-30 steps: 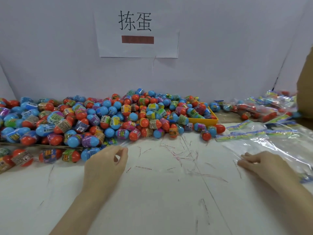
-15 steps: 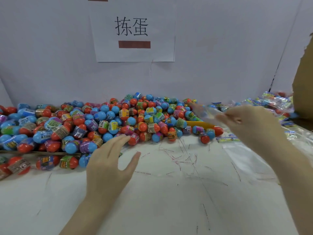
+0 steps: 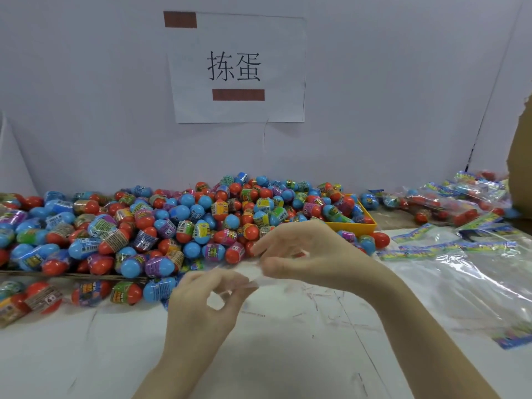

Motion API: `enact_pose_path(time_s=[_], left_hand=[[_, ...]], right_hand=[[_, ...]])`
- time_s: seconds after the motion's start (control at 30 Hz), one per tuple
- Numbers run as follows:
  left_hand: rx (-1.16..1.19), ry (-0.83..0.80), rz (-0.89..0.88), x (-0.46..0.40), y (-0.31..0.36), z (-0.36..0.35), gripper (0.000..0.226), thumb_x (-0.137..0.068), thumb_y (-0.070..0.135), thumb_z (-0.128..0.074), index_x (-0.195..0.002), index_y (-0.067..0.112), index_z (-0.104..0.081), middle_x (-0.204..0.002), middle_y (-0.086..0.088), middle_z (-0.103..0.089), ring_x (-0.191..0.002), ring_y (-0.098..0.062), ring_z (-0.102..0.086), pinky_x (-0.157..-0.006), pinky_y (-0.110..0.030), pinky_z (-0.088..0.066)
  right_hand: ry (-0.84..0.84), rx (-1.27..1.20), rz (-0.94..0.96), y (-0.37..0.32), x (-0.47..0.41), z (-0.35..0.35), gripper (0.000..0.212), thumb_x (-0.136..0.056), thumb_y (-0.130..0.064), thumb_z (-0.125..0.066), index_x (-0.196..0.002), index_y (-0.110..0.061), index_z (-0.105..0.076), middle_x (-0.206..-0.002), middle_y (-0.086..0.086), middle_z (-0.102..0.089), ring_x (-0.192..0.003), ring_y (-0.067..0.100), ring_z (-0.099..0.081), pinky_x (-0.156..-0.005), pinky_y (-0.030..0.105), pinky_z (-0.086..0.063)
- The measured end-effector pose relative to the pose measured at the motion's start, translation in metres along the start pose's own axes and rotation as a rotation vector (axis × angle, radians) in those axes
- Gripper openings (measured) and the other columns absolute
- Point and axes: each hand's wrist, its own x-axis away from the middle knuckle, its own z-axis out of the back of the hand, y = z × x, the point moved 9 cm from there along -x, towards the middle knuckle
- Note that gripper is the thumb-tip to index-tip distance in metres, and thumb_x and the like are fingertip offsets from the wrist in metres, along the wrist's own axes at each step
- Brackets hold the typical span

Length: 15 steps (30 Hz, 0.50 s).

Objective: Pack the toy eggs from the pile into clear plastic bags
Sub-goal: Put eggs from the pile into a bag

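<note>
A big pile of toy eggs (image 3: 178, 226), blue and orange-red with printed wrappers, covers the back left of the white table. Just in front of the pile, my left hand (image 3: 201, 300) and my right hand (image 3: 305, 254) meet over a single clear plastic bag (image 3: 247, 272). Both hands pinch the thin film between thumb and fingertips. The bag is blurred and hard to make out, and I see no egg inside it.
A stack of empty clear bags (image 3: 472, 272) with colourful header strips lies at the right. Filled bags (image 3: 460, 200) sit at the back right beside a brown cardboard box (image 3: 521, 168). A yellow tray (image 3: 357, 223) pokes out of the pile. A paper sign (image 3: 236, 67) hangs on the wall.
My right hand has brought a clear bag from the stack at the right to the middle. My left hand rose from the table and took hold of the bag too.
</note>
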Motion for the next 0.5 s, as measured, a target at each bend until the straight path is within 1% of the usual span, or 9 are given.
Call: enact_pose_path(time_s=[0.07,0.13,0.17,0.2,0.23,0.3,0.37,0.4,0.5], left_hand=[[0.252,-0.076,0.287,0.002,-0.02,-0.009,0.008,-0.06,0.029,-0.077,-0.058,0.025,-0.07,-0.055,0.011,-0.066,-0.051,-0.005,-0.056,-0.054,-0.011,-0.043],[0.404,-0.137,0.417,0.004,-0.029,-0.018,0.009,-0.054,0.024,-0.076,-0.059,0.018,-0.07,-0.054,0.0,-0.067,-0.04,-0.008,-0.053,-0.047,-0.014,-0.044],[0.459,-0.155,0.449,0.004,-0.032,-0.02,0.008,-0.055,0.018,-0.077,-0.058,0.015,-0.07,-0.053,-0.005,-0.066,-0.038,-0.011,-0.052,-0.045,-0.015,-0.045],[0.515,-0.162,0.475,0.003,-0.033,-0.021,0.006,-0.055,0.013,-0.077,-0.058,0.013,-0.071,-0.052,-0.008,-0.065,-0.036,-0.014,-0.052,-0.043,-0.017,-0.045],[0.568,-0.166,0.492,0.002,-0.034,-0.022,0.006,-0.055,0.011,-0.076,-0.059,0.013,-0.072,-0.05,-0.011,-0.064,-0.036,-0.016,-0.051,-0.042,-0.019,-0.045],[0.635,-0.197,0.508,0.002,-0.035,-0.023,0.011,-0.055,0.008,-0.079,-0.064,0.012,-0.074,-0.047,-0.012,-0.06,-0.038,-0.016,-0.052,-0.043,-0.02,-0.046],[0.676,-0.261,0.512,0.001,-0.035,-0.024,0.015,-0.056,0.011,-0.084,-0.068,0.012,-0.075,-0.046,-0.01,-0.058,-0.039,-0.016,-0.053,-0.048,-0.02,-0.048],[0.696,-0.32,0.519,0.001,-0.034,-0.026,0.018,-0.055,0.021,-0.082,-0.069,0.012,-0.075,-0.046,-0.009,-0.058,-0.039,-0.017,-0.053,-0.052,-0.022,-0.05],[0.716,-0.484,0.576,0.003,-0.035,-0.033,0.05,-0.041,0.053,-0.08,-0.068,0.011,-0.076,-0.058,-0.011,-0.067,-0.05,-0.026,-0.063,-0.059,-0.027,-0.051]], right_hand=[[0.046,-0.211,0.022,0.009,0.006,0.005,0.055,-0.053,-0.066,-0.07,-0.097,-0.032,-0.065,-0.089,-0.01,-0.071,-0.084,0.002,-0.065,-0.075,0.019,-0.051],[0.093,-0.399,0.029,0.02,0.011,0.006,0.078,-0.043,-0.077,-0.069,-0.103,-0.027,-0.063,-0.093,-0.009,-0.072,-0.083,0.009,-0.067,-0.076,0.02,-0.052],[0.123,-0.465,0.023,0.026,0.013,0.007,0.08,-0.043,-0.075,-0.071,-0.104,-0.024,-0.063,-0.093,-0.007,-0.072,-0.081,0.011,-0.068,-0.076,0.022,-0.053],[0.16,-0.512,0.014,0.032,0.015,0.008,0.072,-0.048,-0.065,-0.078,-0.103,-0.022,-0.064,-0.091,-0.004,-0.073,-0.077,0.012,-0.068,-0.073,0.021,-0.053],[0.205,-0.546,0.001,0.037,0.016,0.01,0.055,-0.056,-0.048,-0.082,-0.101,-0.02,-0.066,-0.089,-0.001,-0.073,-0.073,0.013,-0.068,-0.069,0.02,-0.053],[0.308,-0.612,-0.054,0.046,0.017,0.014,0.03,-0.066,-0.025,-0.078,-0.093,-0.014,-0.071,-0.084,0.007,-0.073,-0.065,0.015,-0.067,-0.064,0.018,-0.052],[0.39,-0.671,-0.102,0.055,0.017,0.018,0.019,-0.065,-0.022,-0.069,-0.081,-0.013,-0.074,-0.078,0.01,-0.073,-0.059,0.017,-0.066,-0.06,0.021,-0.054],[0.403,-0.699,-0.116,0.055,0.017,0.018,0.017,-0.064,-0.022,-0.068,-0.076,-0.014,-0.075,-0.076,0.011,-0.073,-0.057,0.017,-0.065,-0.058,0.022,-0.054],[0.374,-0.7,-0.162,0.056,0.017,0.013,0.01,-0.066,-0.022,-0.069,-0.07,-0.016,-0.076,-0.072,0.01,-0.072,-0.051,0.016,-0.063,-0.054,0.021,-0.053]])
